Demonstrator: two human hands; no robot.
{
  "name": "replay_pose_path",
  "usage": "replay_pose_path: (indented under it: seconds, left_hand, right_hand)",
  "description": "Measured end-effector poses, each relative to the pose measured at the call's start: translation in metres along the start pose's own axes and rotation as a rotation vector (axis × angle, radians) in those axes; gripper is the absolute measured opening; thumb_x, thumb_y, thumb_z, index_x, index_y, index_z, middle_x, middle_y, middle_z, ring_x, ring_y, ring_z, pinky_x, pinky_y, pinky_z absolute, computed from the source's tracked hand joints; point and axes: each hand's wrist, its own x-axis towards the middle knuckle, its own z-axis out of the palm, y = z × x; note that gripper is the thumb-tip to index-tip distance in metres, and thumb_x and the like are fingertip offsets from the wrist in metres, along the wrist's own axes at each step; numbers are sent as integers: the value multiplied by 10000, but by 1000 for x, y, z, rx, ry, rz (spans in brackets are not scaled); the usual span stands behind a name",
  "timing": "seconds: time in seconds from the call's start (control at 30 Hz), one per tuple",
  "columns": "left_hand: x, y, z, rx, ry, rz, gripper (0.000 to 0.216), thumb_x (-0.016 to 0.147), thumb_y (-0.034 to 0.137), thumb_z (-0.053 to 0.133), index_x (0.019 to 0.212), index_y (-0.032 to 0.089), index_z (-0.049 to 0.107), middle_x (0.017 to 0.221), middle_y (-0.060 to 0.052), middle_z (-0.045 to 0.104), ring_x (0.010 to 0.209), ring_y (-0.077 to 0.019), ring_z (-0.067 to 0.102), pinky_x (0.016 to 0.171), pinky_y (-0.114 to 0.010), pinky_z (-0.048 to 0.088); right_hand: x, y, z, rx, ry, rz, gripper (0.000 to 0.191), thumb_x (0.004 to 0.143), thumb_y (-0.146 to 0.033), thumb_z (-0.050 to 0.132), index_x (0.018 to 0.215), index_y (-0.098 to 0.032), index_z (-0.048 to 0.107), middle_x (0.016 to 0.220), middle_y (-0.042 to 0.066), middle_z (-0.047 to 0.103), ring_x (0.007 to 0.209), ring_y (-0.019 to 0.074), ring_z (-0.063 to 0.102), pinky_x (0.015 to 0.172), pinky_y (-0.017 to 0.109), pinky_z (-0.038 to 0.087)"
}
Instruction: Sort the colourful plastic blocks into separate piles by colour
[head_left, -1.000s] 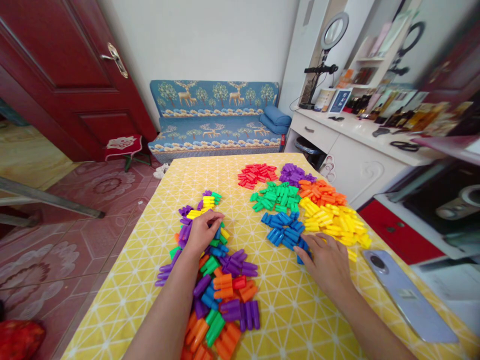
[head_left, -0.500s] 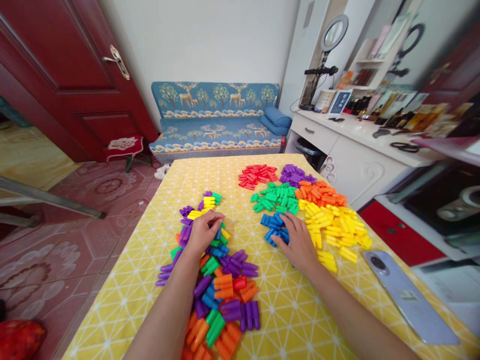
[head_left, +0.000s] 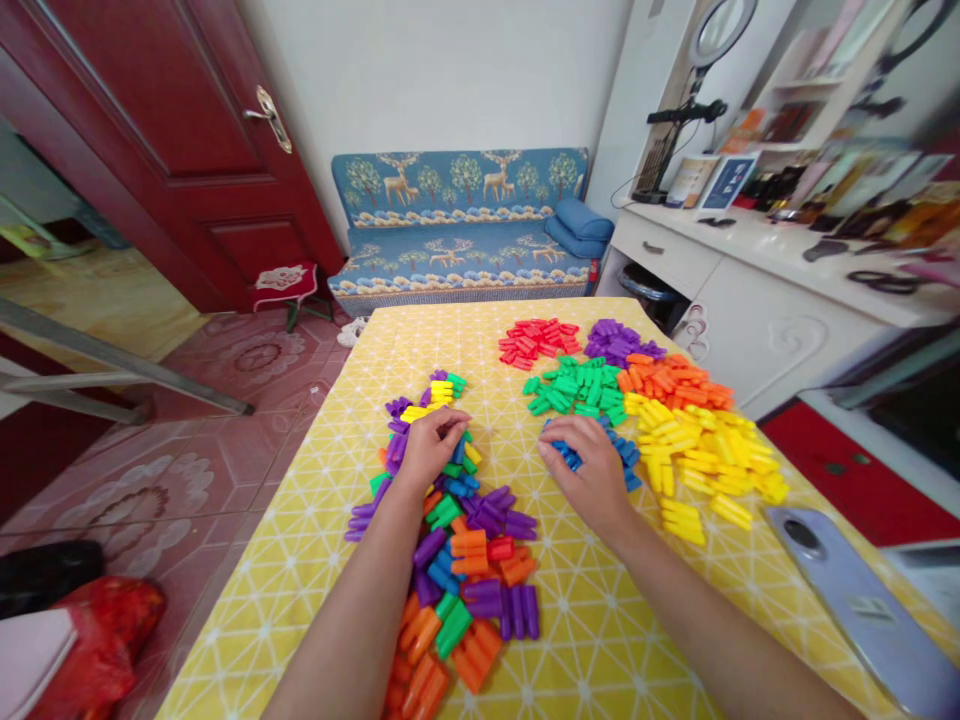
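A mixed heap of coloured plastic blocks (head_left: 465,560) lies on the yellow tablecloth (head_left: 592,640) in front of me. My left hand (head_left: 431,447) rests on the far end of this heap, fingers curled over a few blocks. My right hand (head_left: 592,470) lies on the blue pile (head_left: 626,455), fingers bent and pinching blue blocks. Sorted piles lie beyond: red (head_left: 536,342), purple (head_left: 619,342), green (head_left: 577,388), orange (head_left: 671,380) and yellow (head_left: 712,455).
A phone (head_left: 862,600) lies at the table's right near corner. A white cabinet (head_left: 750,310) stands right of the table, a blue sofa (head_left: 465,230) behind it. A red door (head_left: 150,140), a small stool (head_left: 283,285) and a red bag (head_left: 97,640) are on the left.
My right hand slid left from the yellow pile's near edge onto the blue pile and curled over it. My left hand stayed on the mixed heap. The camera shifted slightly.
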Motion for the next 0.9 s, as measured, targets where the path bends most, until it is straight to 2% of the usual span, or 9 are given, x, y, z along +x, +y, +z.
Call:
replay_pose_path:
  seconds: [0.1,0.2,0.33,0.43,0.53,0.67,0.8,0.9]
  left_hand:
    - [-1,4,0,-68,35,-32,177,810,281,599,882,166,713,874,-57,734,801,-195,677,770,-324,544]
    - [-3,7,1,-176,72,-83,234,828,353,597,918,167,706,869,-50,735,793,-192,683,764,-320,553]
    - [-3,14,-1,-366,134,-176,363,843,490,565,914,158,693,822,-53,729,786,-197,686,765,-329,562]
    - [2,21,-10,-619,182,-247,535,871,615,436,927,135,666,836,-88,721,788,-195,684,774,-347,564]
    - [8,30,-27,-799,176,-306,659,885,679,301,967,123,645,891,-121,711,828,-193,679,811,-357,553]
    - [11,41,-50,-838,207,-273,654,903,667,257,1015,154,647,955,-117,699,937,-205,651,867,-370,527]
    - [10,39,-68,-909,384,-102,460,952,499,324,994,188,660,877,-76,682,932,-172,617,866,-327,506]
    - [9,35,-80,-1149,546,-124,380,965,321,326,818,185,649,670,-32,621,729,-123,602,757,-262,510]
  right_hand:
    - [-4,-17,33,224,-179,-22,114,861,-218,554,908,-225,657,982,50,647,975,185,597,877,344,475]
    - [-9,-23,60,299,-314,34,169,834,-175,573,956,-228,677,1002,46,656,959,180,610,859,332,489]
    - [-5,-27,71,235,-463,91,330,789,-216,663,1116,-264,662,1033,28,651,798,155,620,749,309,498]
    - [-2,-32,73,159,-544,51,461,722,-268,748,1170,-304,644,1047,17,651,799,166,621,711,296,478]
    - [-7,-31,80,137,-497,67,445,725,-275,735,1157,-308,635,1009,6,672,818,180,621,730,308,467]
    - [-16,-23,90,323,-373,249,279,745,-235,658,1019,-245,610,778,-31,648,677,147,592,663,284,463]
    - [-18,-18,92,581,-242,332,88,745,-232,615,785,-200,544,745,-14,607,664,134,566,621,258,459]
    - [-18,-18,91,641,-159,364,111,745,-252,615,739,-196,519,772,4,614,655,129,560,606,254,458]
